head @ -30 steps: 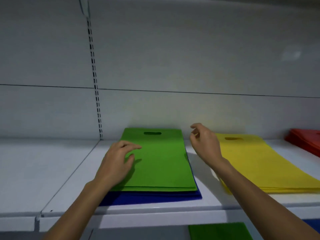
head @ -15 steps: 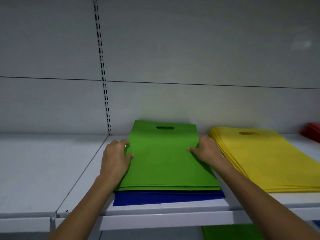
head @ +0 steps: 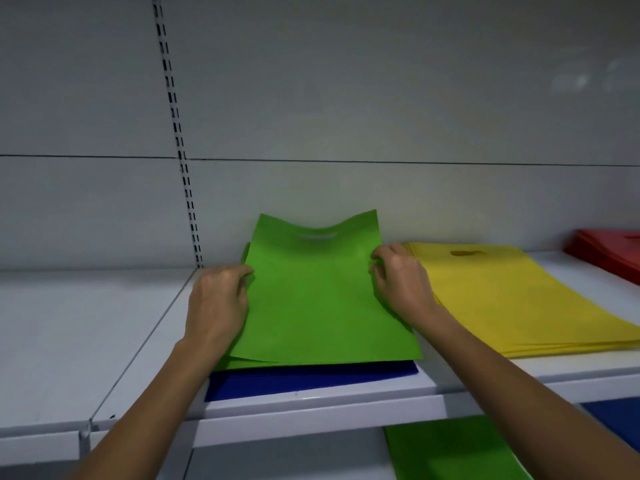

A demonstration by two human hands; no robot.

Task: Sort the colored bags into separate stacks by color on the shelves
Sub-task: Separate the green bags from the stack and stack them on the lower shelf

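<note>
Step in hand: separating the top green bag (head: pixel 322 299) from the mixed pile at centre frame, where green lies over blue bags (head: pixel 311 379). Its far edge is raised and bowed; its near edge rests on the pile.

Left hand (head: pixel 218 306) pinches the bag's left edge and right hand (head: pixel 401 285) its right edge, fingers curled, both forearms reaching up from bottom frame.

Next move, as judged: lift both sides evenly, clear of the yellow stack (head: pixel 519 299) at right.

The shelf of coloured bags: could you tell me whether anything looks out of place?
Yes: the flat green fabric bags lie on flat dark blue bags, two colours in one pile, unlike the flat yellow bag stack beside them.
</note>
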